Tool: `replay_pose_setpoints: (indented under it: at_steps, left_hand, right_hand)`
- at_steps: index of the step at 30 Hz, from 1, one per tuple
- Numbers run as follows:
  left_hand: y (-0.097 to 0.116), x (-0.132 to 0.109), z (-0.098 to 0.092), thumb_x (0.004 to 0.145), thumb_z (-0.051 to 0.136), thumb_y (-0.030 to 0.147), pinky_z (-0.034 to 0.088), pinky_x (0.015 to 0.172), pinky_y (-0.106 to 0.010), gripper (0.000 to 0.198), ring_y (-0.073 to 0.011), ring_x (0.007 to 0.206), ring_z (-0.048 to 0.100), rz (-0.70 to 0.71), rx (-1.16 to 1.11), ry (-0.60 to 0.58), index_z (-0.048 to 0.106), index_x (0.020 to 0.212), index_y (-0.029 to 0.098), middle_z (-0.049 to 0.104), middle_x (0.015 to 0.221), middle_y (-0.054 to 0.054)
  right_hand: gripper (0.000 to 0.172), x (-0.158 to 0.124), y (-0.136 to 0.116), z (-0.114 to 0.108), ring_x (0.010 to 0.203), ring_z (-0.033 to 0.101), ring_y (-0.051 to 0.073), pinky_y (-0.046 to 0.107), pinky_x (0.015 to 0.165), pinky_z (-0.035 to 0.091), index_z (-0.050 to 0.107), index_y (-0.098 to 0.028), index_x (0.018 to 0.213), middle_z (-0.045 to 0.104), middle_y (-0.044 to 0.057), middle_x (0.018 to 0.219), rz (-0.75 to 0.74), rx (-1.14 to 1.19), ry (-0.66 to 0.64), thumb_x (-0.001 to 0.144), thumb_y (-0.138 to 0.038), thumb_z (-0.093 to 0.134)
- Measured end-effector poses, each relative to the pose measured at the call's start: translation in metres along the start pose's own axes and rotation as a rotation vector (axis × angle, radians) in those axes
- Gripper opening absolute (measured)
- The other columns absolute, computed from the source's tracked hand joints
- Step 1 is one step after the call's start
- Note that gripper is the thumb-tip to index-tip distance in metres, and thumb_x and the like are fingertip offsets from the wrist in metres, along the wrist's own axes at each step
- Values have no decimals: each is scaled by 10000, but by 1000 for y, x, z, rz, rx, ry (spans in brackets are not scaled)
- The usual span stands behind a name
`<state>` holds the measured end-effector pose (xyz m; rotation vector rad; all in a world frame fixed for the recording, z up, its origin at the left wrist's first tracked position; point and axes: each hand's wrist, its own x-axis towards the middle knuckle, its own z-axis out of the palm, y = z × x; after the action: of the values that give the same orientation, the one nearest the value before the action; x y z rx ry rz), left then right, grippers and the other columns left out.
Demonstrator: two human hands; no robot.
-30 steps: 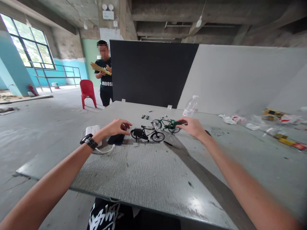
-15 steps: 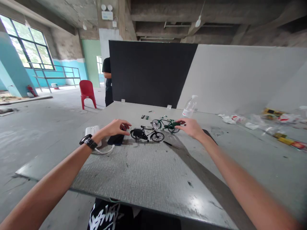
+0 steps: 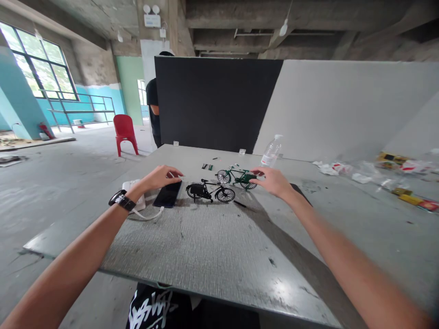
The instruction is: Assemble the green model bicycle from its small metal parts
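My right hand (image 3: 271, 181) has its thumb and fingers on the rear of a green model bicycle (image 3: 232, 176), at the green bag over the back wheel. The green bicycle stands upright. My left hand (image 3: 158, 177) is held over a dark phone (image 3: 168, 195), its fingers apart and nothing clearly visible between them. To the right of the phone, a black model bicycle (image 3: 206, 191) with black side bags stands in front of the green one, touched by neither hand. A thin black stick (image 3: 239, 204) lies by its front wheel.
Small green parts (image 3: 207, 167) lie behind the bicycles, near a clear plastic bottle (image 3: 271, 151). A white charger (image 3: 132, 194) with a cable sits at left. Crumpled wrappers (image 3: 363, 176) are spread at right. A black and white panel (image 3: 219, 105) borders the table's back; a person (image 3: 153, 109) stands behind it.
My left hand has moved left and slightly up, away from the black bicycle, uncovering more of the phone. My right hand stays at the green bicycle's rear. The person behind the panel has shifted.
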<state>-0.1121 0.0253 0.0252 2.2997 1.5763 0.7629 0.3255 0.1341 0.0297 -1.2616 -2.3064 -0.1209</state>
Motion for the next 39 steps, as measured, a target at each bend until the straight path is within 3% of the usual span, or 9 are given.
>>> replay_pose_setpoints:
  at_steps: [5,11,16,22,27,35,39]
  left_hand:
    - [-10,-1,-1,947,501,406,484,806,-299,349,-224,963,691,-80,238,140,750,1054,187,765,1092,-85]
    - [-22,-3,15,906,534,553,485,793,-317,471,-267,987,691,-205,379,33,700,1165,196,737,1143,-117]
    - [-8,-6,31,865,552,639,490,762,-353,562,-317,950,695,-280,450,-51,671,1129,158,719,1087,-181]
    - [7,1,48,832,586,552,485,865,-406,592,-395,1156,601,-453,510,-21,602,1211,99,654,1191,-253]
    - [12,13,57,809,603,532,484,863,-450,588,-441,1184,555,-556,487,-4,611,1172,70,629,1198,-285]
    - [2,22,61,797,628,579,474,793,-502,631,-506,1141,555,-535,478,22,596,1141,50,625,1147,-340]
    - [-11,25,59,869,580,476,454,812,-462,463,-440,1066,607,-322,416,-49,637,1048,53,673,1020,-294]
  right_hand:
    - [379,-5,-4,-15,1010,689,303,454,840,538,701,-245,1139,742,82,1131,-16,-27,104,863,-500,652]
    - [308,-21,-11,-22,1028,665,299,448,859,522,681,-236,1093,725,89,1148,-59,-88,230,929,-466,560]
    - [287,-27,-13,-20,959,675,278,428,816,525,674,-243,1065,725,83,1110,-67,-74,222,938,-461,537]
    - [285,-26,-18,-19,938,675,271,423,808,522,677,-245,1061,716,85,1115,-35,-67,204,931,-451,529]
    - [286,-27,-25,-20,949,671,273,421,804,518,673,-242,1047,713,86,1100,-43,-55,189,933,-451,513]
    - [306,-27,-29,-17,947,673,286,421,763,516,666,-248,1042,712,98,1096,-46,-36,153,924,-469,490]
    - [312,-28,-30,-17,933,671,277,409,752,514,668,-251,1043,708,93,1090,-47,-30,147,924,-480,494]
